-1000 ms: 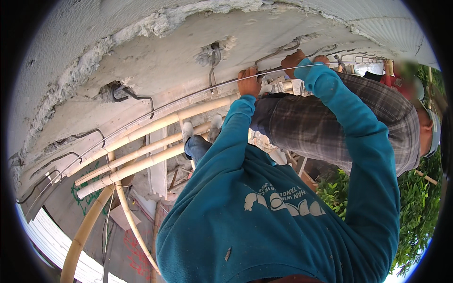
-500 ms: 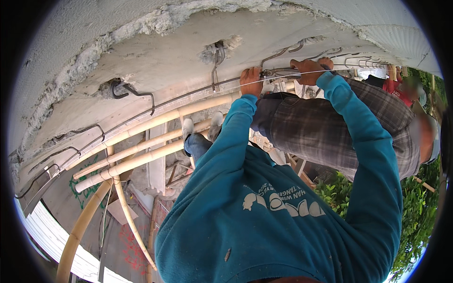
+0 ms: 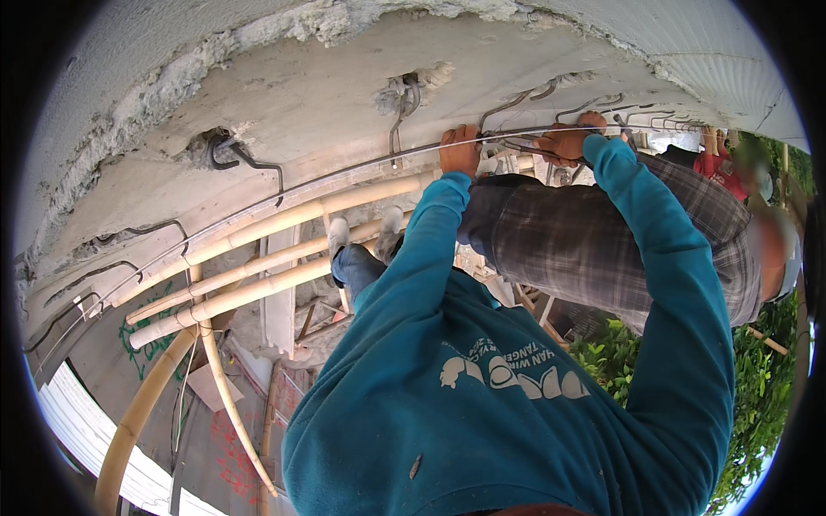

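Observation:
My left hand (image 3: 460, 150) is closed over a long thin steel bar (image 3: 344, 168) that runs along the concrete wall. A pale taut line (image 3: 533, 131) passes close beside the bar and across both hands. My right hand (image 3: 561, 144) is closed on the handles of dark pincers (image 3: 520, 146), whose head lies close to the left hand's fingers. Just above a bent steel hook (image 3: 508, 107) sticks out of the wall. Beside my right hand shows part of another hand (image 3: 591, 120); whose it is I cannot tell.
More bent steel hooks (image 3: 256, 163) stand out of chipped holes in the wall. Bamboo poles (image 3: 249, 297) form scaffolding below, over rubble. A person in a plaid shirt (image 3: 568, 241) bends close at my right, with another in red (image 3: 721, 172) beyond. Green leaves (image 3: 757, 378) grow at the right.
The pincers' handles have spread apart, and my right hand has dropped slightly. The pale line now lies nearer the bar towards the left. My left hand has hardly moved.

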{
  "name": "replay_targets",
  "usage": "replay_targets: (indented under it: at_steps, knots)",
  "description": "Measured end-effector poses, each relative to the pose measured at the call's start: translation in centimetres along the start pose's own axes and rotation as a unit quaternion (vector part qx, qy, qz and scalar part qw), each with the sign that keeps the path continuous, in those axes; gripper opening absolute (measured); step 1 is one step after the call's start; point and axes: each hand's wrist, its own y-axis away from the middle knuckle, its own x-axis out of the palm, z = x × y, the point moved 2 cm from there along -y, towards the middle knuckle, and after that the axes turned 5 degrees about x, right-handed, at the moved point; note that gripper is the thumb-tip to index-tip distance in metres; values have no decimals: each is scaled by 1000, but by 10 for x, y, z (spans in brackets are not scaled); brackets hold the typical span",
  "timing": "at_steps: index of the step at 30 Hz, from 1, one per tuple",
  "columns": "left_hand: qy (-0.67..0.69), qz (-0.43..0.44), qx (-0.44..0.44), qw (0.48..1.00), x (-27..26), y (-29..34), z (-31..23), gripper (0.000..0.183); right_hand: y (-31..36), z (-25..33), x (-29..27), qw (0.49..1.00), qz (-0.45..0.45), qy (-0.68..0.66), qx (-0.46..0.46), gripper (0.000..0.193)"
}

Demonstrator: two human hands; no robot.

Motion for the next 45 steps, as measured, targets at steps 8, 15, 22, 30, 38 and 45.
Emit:
replay_targets:
  at_steps: [8,15,22,30,38,45]
  knots:
    - [-58,29,-7,998,2,1,1,39,17,-4,15,935,-238,198,-170,59]
    - [-58,79,-3,995,3,-4,8,38,14,-4,34,775,-400,422,-247,34]
    - [-66,112,-6,991,7,-6,4,33,-12,-46,26,864,-284,361,-208,34]
    - [-48,29,21,998,0,-5,6,26,-45,-77,26,873,-269,340,-222,37]
    - [-38,92,12,995,-3,-5,3,32,-67,-91,20,872,-241,391,-167,42]
    - [-58,120,0,991,0,-6,6,38,2,-19,-3,880,-270,390,7,51]
